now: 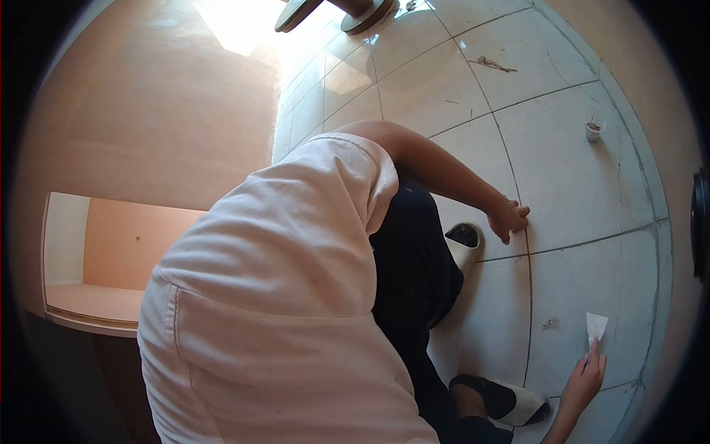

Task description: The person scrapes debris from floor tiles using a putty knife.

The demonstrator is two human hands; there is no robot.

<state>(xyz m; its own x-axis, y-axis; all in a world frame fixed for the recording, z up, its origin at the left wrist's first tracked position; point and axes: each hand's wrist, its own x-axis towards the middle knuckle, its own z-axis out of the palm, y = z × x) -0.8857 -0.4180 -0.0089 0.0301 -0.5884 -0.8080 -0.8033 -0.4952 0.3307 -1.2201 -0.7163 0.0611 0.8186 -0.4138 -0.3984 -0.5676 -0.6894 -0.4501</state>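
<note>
The blade of a scraper [596, 325], pale and widening toward its end, rests close over the floor tiles. My right hand [584, 381] is closed round its handle, which is mostly hidden, with one finger stretched along it toward the blade. Higher up, my left hand [508, 220] reaches down to the tiles beside a grout line, holding nothing visible, its fingers partly spread. A bit of loose debris [549, 323] lies between the scraper and my slippered feet.
A small white cup [592, 135] with debris inside stands near the wall's base. Dry scraps [494, 65] lie on the far tiles [436, 81]. At the top is a dark round-based stand [366, 16]. A recessed opening [137, 248] sits in the wall on the left.
</note>
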